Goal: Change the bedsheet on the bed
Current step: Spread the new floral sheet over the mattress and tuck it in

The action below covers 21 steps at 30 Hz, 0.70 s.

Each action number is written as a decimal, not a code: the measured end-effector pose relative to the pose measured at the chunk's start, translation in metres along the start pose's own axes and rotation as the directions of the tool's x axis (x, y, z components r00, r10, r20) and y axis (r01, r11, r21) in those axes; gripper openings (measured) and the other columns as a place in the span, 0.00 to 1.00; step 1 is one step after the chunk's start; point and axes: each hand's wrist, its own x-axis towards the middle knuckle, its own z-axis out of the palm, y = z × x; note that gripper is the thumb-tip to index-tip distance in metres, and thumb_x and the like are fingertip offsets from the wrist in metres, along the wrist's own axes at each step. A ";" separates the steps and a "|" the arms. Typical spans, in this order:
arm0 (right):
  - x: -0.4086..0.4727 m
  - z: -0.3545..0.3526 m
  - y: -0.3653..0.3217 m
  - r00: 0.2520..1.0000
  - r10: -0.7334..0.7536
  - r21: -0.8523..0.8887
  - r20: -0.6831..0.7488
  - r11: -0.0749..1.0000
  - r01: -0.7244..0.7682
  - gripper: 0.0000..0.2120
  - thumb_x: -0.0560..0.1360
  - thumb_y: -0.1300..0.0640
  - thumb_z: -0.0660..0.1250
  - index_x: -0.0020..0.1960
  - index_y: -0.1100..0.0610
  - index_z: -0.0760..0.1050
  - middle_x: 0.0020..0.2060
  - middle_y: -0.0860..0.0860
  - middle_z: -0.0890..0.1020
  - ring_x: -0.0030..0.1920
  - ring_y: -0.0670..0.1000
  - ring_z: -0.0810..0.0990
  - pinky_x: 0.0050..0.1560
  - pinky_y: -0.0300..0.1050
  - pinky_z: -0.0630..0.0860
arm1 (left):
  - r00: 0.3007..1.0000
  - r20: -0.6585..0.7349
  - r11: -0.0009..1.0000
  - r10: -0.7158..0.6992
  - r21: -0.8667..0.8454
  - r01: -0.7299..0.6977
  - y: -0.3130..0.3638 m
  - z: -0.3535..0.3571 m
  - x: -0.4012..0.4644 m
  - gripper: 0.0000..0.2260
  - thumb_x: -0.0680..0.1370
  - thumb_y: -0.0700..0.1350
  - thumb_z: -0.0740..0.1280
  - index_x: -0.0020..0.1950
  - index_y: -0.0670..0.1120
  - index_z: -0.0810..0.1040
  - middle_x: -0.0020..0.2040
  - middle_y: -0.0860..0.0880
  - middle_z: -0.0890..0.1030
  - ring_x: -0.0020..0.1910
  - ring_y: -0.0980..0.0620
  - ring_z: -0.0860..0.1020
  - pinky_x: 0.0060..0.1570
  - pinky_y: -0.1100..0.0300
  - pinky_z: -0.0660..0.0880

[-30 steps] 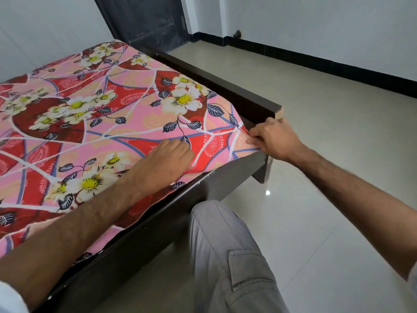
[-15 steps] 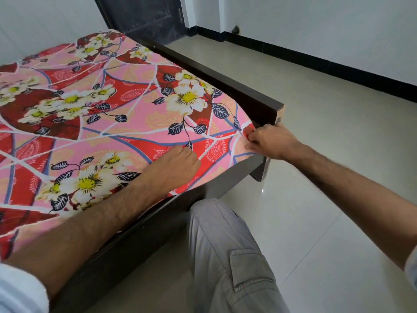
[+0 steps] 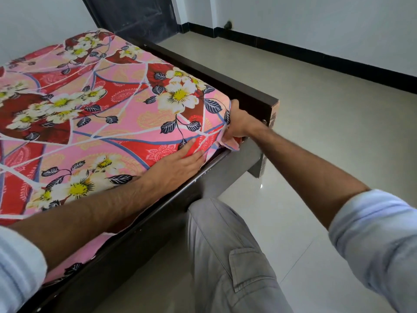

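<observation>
Single head-worn wide-angle view, angled forward and down, close above the near right corner of the dark wooden bed (image 3: 248, 91).

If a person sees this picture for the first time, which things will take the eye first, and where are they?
First comes the bright floral bedsheet, pink and red with white flowers, filling the left half. Next the two bare hands at the bed's near corner: the left hand lies flat on the sheet, and the right hand grips the sheet's corner beside the dark bed frame. The pale glossy floor fills the right.
</observation>
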 end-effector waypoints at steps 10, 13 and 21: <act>0.038 0.014 0.035 0.991 -0.131 0.029 0.012 0.991 0.131 0.51 0.52 0.43 0.84 0.68 0.51 0.64 0.61 0.48 0.80 0.64 0.55 0.77 0.70 0.65 0.67 | 0.996 0.071 0.981 0.060 0.178 -0.072 -0.006 0.000 0.011 0.32 0.78 0.58 0.68 0.77 0.43 0.67 0.80 0.36 0.57 0.80 0.31 0.45 0.64 0.18 0.32; 0.029 0.005 0.029 0.979 -0.204 -0.019 0.008 0.979 0.204 0.38 0.64 0.52 0.82 0.68 0.56 0.69 0.63 0.52 0.80 0.65 0.55 0.77 0.70 0.52 0.70 | 0.991 0.047 0.956 0.125 0.262 -0.132 -0.005 0.003 0.018 0.26 0.82 0.58 0.59 0.72 0.41 0.73 0.77 0.34 0.63 0.78 0.29 0.49 0.65 0.21 0.31; 0.032 0.008 0.034 0.953 -0.262 -0.131 -0.151 0.961 0.244 0.22 0.74 0.48 0.73 0.64 0.55 0.74 0.57 0.53 0.83 0.56 0.55 0.81 0.53 0.50 0.78 | 0.976 -0.047 0.958 0.215 0.203 -0.201 -0.012 0.019 0.036 0.17 0.82 0.53 0.63 0.63 0.43 0.81 0.66 0.40 0.78 0.75 0.35 0.60 0.71 0.24 0.37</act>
